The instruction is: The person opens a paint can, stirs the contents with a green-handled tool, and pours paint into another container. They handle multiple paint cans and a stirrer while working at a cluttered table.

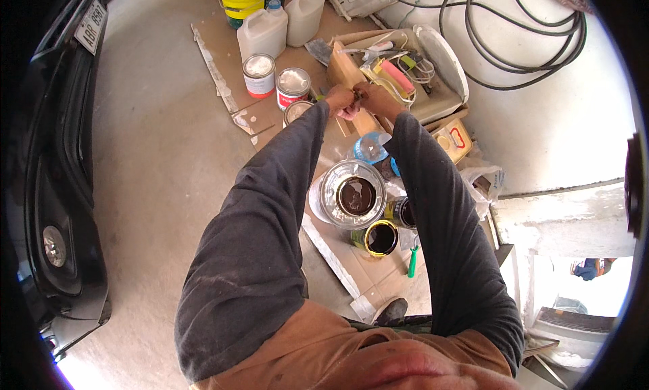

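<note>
Both arms reach forward, and my left hand (339, 100) meets my right hand (376, 99) beside a light wooden board (340, 69). The fingers of both are closed around something small that I cannot make out. Just left are two paint cans (293, 91) (259, 77) and a third, partly hidden by my left forearm. Nearer me sit a crushed blue plastic bottle (370, 148), a clear-rimmed container with dark brown liquid (355, 195), open dark-filled cans (380, 238) and a green-handled roller (412, 261).
White jugs (260, 35) and a green bucket (245, 1) stand behind. A bin (446, 85) of roller and cables, a coiled hose (514, 79) and a yellow container (449, 136) are right. A black car (64, 207) flanks the left. Someone (591, 267) is at far right.
</note>
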Demonstrator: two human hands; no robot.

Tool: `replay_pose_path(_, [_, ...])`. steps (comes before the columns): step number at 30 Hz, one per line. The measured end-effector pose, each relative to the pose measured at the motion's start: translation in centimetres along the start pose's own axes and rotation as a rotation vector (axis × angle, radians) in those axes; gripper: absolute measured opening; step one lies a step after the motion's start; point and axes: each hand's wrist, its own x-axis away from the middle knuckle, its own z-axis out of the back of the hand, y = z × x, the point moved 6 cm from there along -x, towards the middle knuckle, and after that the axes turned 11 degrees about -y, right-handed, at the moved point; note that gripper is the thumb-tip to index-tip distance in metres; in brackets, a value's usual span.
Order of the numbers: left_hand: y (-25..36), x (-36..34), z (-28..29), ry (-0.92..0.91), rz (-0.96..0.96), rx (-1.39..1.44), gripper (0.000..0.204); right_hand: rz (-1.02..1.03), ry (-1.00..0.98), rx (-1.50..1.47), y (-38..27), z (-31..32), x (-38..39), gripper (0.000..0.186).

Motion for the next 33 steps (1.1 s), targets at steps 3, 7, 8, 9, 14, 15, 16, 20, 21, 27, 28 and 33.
replay_pose_path(3, [0.2, -0.2, 0.0, 0.174, -0.194, -0.372, 0.02, -0.012, 0.027, -0.137, 0.5, 0.3, 0.5, 0.039])
replay_pose_path(7, [2.2, 1.4, -1.6, 0.53, -0.477, -1.058, 0.021, -0.025, 0.061, -0.073, 0.8, -0.1, 0.2, 0.034])
replay_pose_path(8, [2.7, 2.0, -2.4, 0.613, -0.555, -1.27, 0.022, -0.036, 0.069, -0.054, 1.1, -0.2, 0.0, 0.033])
replay_pose_path(9, [2.7, 2.2, -2.5, 0.603, -0.546, -1.263, 0.023, -0.006, 0.075, -0.118, 1.3, -0.5, -0.1, 0.031])
replay_pose_path(14, [2.4, 2.6, -2.6, 0.594, -0.531, -1.193, 0.024, 0.072, 0.167, -0.122, 1.8, -0.8, -0.4, 0.028])
replay_pose_path(15, [2.2, 2.3, -2.4, 0.596, -0.523, -1.12, 0.024, 0.063, 0.201, -0.051, 1.7, -0.6, -0.5, 0.027])
replay_pose_path(16, [1.9, 2.0, -2.2, 0.606, -0.497, -1.047, 0.025, 0.037, 0.23, 0.016, 1.6, -0.5, -0.6, 0.026])
replay_pose_path(20, [0.3, 0.7, -0.6, 0.498, -0.336, -0.691, 0.024, -0.127, 0.184, 0.377, 0.2, 0.3, -2.4, 0.022])
replay_pose_path(21, [0.4, 0.8, -0.5, 0.505, -0.349, -0.717, 0.024, -0.127, 0.15, 0.246, 0.1, 0.5, -2.5, 0.021])
replay_pose_path(27, [-0.8, 1.9, -1.1, 0.394, -0.271, -0.117, 0.02, -0.169, -0.072, -0.163, 0.2, 1.1, -1.0, 0.025])
replay_pose_path(28, [-0.6, 2.3, -1.5, 0.45, -0.323, -0.06, 0.019, -0.204, -0.079, -0.291, 0.6, 1.0, -0.6, 0.025])
replay_pose_path(33, [0.2, 2.9, -2.7, 0.376, -0.36, 0.016, 0.022, -0.233, -0.013, -0.575, 2.2, 0.6, 0.2, 0.023])
